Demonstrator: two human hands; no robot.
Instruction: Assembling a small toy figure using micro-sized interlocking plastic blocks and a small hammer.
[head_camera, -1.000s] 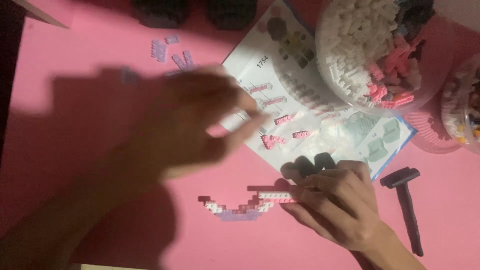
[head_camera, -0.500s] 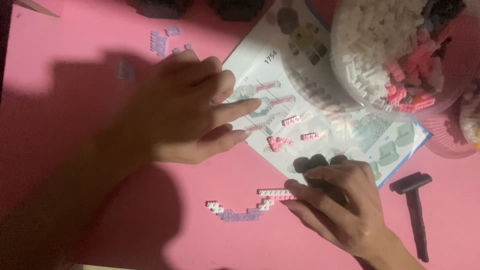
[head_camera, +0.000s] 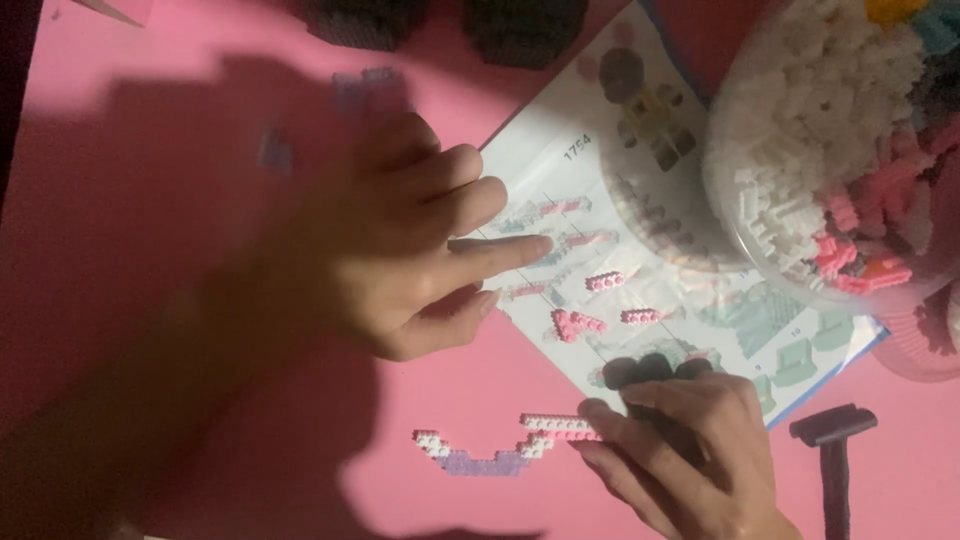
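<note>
The left hand (head_camera: 415, 245) lies flat and spread over the edge of the instruction sheet (head_camera: 640, 215), its index finger stretched out with the tip resting on the printed build steps; it holds nothing. The right hand (head_camera: 685, 450) sits low on the pink surface (head_camera: 180, 300), fingers drawn together, the tips pressing on the right end of a small brick assembly (head_camera: 500, 450). That assembly is a shallow curved strip of tiny white, pink and pale purple bricks lying flat on the surface, just below the sheet's lower edge and between the two hands. Whether the right hand pinches the strip or merely steadies it cannot be told.

Several loose pink brick pieces (head_camera: 590, 305) rest on the sheet, just beyond the left index fingertip. At the upper right, a clear round tub (head_camera: 830, 170) full of white and pink bricks overlaps the sheet's corner. A dark handled tool (head_camera: 832, 450) lies on the surface just beside the right hand. Two dark blocky shapes (head_camera: 445, 20) sit at the top edge, and a few pale purple pieces (head_camera: 370, 90) lie blurred above the left hand.
</note>
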